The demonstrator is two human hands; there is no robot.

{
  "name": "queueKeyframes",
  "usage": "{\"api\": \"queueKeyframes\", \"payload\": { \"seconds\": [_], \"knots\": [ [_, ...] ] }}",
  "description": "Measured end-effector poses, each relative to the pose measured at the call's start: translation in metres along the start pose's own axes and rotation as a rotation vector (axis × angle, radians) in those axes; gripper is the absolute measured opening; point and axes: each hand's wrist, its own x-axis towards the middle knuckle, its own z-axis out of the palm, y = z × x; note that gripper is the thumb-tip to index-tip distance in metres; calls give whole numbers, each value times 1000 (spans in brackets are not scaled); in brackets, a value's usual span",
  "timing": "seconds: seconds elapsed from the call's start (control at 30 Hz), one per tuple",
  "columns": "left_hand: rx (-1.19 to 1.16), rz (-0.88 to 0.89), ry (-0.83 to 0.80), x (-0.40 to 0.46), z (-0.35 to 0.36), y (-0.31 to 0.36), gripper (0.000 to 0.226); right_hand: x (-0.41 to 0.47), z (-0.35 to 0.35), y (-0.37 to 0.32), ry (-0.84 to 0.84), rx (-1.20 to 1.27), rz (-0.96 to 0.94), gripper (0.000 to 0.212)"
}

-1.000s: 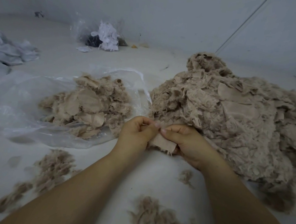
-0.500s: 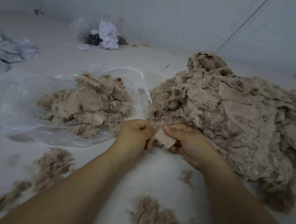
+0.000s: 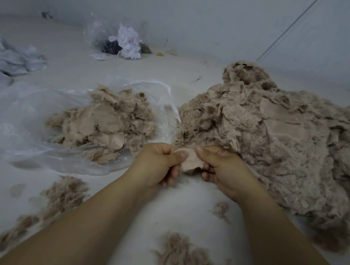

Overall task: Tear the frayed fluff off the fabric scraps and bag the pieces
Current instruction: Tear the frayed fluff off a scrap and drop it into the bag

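While both hands [image 3: 190, 166] pinch scrap [image 3: 191, 162], no lettering

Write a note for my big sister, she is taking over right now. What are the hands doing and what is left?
Left hand and right hand both pinch one beige scrap, held between them.
Done: cleaned pieces lie in the open clear bag on the left; torn fluff lies loose in front.
Left: finish this scrap, bag it, then work through the big pile on the right.
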Motion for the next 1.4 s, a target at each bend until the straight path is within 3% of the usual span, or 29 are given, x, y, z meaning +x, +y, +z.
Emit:
{"api": "queueKeyframes", "payload": {
  "seconds": [0.13, 0.23, 0.27, 0.33, 0.43, 0.5, 0.57, 0.67, 0.73, 0.83, 0.97, 1.13, 1.33, 1.4],
  "knots": [
    [-102, -11, -64, -2, -1, -1, 38, -2, -1, -3, -57, 20, -2, 31],
    [-97, -6, -78, -2, -1, -2, 44, -4, 0, -3, -114, -121, -40, 49],
    [-75, -4, -75, -1, -1, -1, 47, -5, 0, -3, -98, -129, -33, 50],
    [-48, 41, -7, 1, -3, 1, 50, -4, 0, -3, -72, -85, -18, 28],
    [-399, 214, 204, 13, -18, 12, 32, -2, -1, -2, -16, -36, -16, 39],
    [-628, 276, 174, 21, -25, 17, 19, -1, -2, -3, -13, -23, -13, 37],
    [-500, 218, 194, 23, -19, 10, 19, -1, -1, -3, -14, 3, 6, 37],
    [192, 202, 212, 20, 0, -9, 5, 1, 0, -5, -16, 49, 32, 35],
    [526, 245, 109, 21, 8, -17, 16, 1, 1, -5, 2, 43, 43, 33],
    [970, 372, 111, 20, 14, -18, 21, 2, 1, -4, 22, 22, 58, 35],
    [711, 397, -16, 15, 8, -19, 12, 1, 1, -5, 50, 37, 98, 36],
    [598, 332, -206, 1, -6, -12, 23, 2, 2, -7, 76, 44, 133, 33],
    [554, 299, -549, -10, -9, -1, 12, 5, -1, -6, 84, 83, 151, 33],
    [527, 321, -515, -10, -9, -1, 14, 6, -1, -6, 89, 79, 147, 33]
  ]
}}
